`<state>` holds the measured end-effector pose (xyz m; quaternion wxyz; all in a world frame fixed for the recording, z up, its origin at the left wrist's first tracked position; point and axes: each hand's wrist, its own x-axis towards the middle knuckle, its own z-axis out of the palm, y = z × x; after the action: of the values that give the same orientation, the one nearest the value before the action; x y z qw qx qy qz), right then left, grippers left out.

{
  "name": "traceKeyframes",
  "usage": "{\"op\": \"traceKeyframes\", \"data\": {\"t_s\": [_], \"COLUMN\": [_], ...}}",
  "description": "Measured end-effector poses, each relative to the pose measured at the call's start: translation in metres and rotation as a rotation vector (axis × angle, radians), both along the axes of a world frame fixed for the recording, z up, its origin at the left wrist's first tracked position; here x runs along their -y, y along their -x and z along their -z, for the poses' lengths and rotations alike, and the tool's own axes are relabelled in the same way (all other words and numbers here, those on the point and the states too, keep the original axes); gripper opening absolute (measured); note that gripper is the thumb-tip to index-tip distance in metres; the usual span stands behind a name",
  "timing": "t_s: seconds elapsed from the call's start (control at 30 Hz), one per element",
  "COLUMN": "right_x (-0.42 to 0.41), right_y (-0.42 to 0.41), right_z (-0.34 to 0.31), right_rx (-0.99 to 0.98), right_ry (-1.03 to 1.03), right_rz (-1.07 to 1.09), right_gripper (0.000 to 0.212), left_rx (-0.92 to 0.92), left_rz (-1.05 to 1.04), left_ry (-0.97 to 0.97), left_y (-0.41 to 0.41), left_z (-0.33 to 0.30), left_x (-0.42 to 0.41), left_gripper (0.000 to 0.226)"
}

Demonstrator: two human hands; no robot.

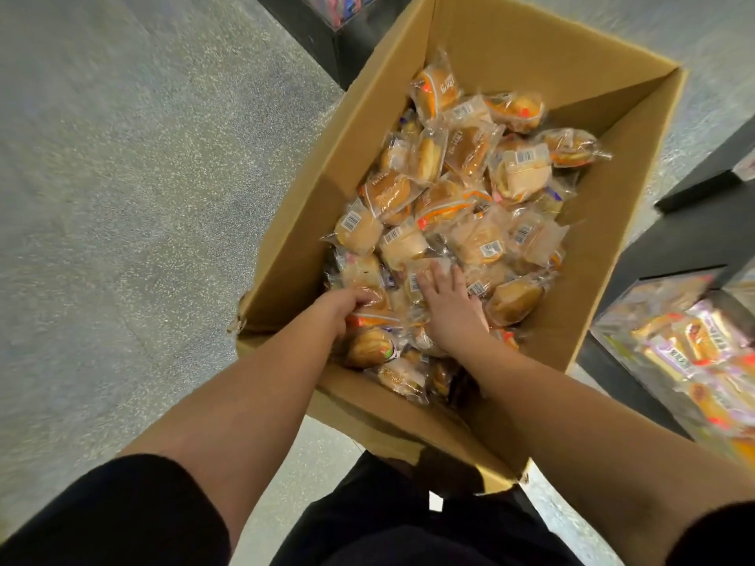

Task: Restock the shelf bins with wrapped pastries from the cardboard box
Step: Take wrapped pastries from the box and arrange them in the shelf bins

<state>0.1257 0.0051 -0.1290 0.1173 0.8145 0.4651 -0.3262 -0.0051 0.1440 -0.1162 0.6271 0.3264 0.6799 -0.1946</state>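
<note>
While both arms reach down from the bottom of the frame, the cardboard box (pixel 482 47) sits on the floor (pixel 122 177) at centre, heaped with wrapped pastries (pixel 453 198). The left hand (pixel 347 306) curls its fingers around a pastry at the pile's lower left. The right hand (pixel 449 300) lies flat, fingers spread on the wrappers. A shelf bin (pixel 613 320) of packets shows at lower right.
</note>
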Motion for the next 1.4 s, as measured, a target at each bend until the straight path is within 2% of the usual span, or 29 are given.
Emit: {"op": "traceKeyframes", "data": {"t_s": [0.1,0.27,0.37,0.5,0.6,0.7,0.77,0.87,0.93,1.03,1.1,1.17,1.23,1.3,1.37,1.4], "right_x": [-0.001,0.005,0.007,0.006,0.008,0.021,0.036,0.061,0.081,0.116,0.144,0.176,0.212,0.254,0.3,0.325], "right_y": [0.002,0.0,0.001,-0.005,-0.016,-0.035,-0.048,-0.063,-0.075,-0.096,-0.108,-0.121,-0.133,-0.14,-0.143,-0.145], "right_z": [-0.001,-0.005,-0.011,-0.029,-0.053,-0.078,-0.095,-0.117,-0.132,-0.157,-0.178,-0.197,-0.212,-0.228,-0.246,-0.255], "right_rx": [0.017,0.073,0.049,-0.117,-0.281,-0.503,-0.657,-0.927,-1.014,-1.037,-1.014,-1.016,-1.013,-0.984,-0.988,-1.019], "right_ry": [-0.014,-0.065,-0.054,-0.064,-0.064,-0.021,-0.051,-0.203,-0.26,-0.235,-0.19,-0.17,-0.161,-0.171,-0.236,-0.278], "right_rz": [0.023,-0.063,-0.054,0.053,0.196,0.44,0.597,0.831,0.898,0.82,0.774,0.75,0.737,0.753,0.782,0.805], "right_gripper": [0.09,0.096,0.092,0.084,0.082,0.08,0.067,0.02,0.004,0.004,0.009,0.031,0.05,0.07,0.077,0.071], "left_rx": [0.013,0.042,0.045,0.017,0.071,0.19,0.293,0.515,0.621,0.702,0.739,0.765,0.793,0.81,0.82,0.831], "left_rz": [-0.002,-0.054,-0.045,0.042,0.082,0.127,0.152,0.138,0.236,0.448,0.533,0.6,0.672,0.763,0.788,0.782], "left_ry": [0.006,-0.077,-0.144,-0.334,-0.386,-0.445,-0.439,-0.33,-0.241,-0.156,-0.097,-0.06,-0.037,-0.011,0.001,0.005], "left_y": [0.001,0.001,0.003,0.013,0.022,0.031,0.032,0.026,0.018,-0.004,-0.025,-0.051,-0.076,-0.098,-0.115,-0.124], "left_z": [0.001,-0.002,-0.009,-0.017,-0.028,-0.047,-0.067,-0.104,-0.128,-0.162,-0.179,-0.199,-0.214,-0.227,-0.236,-0.237], "left_x": [0.003,0.006,0.008,0.004,0.001,0.001,0.002,0.009,0.016,0.034,0.056,0.088,0.127,0.171,0.219,0.244], "left_gripper": [0.021,0.028,0.03,0.07,0.076,0.065,0.057,0.045,0.052,0.078,0.086,0.077,0.054,0.046,0.047,0.05]}}
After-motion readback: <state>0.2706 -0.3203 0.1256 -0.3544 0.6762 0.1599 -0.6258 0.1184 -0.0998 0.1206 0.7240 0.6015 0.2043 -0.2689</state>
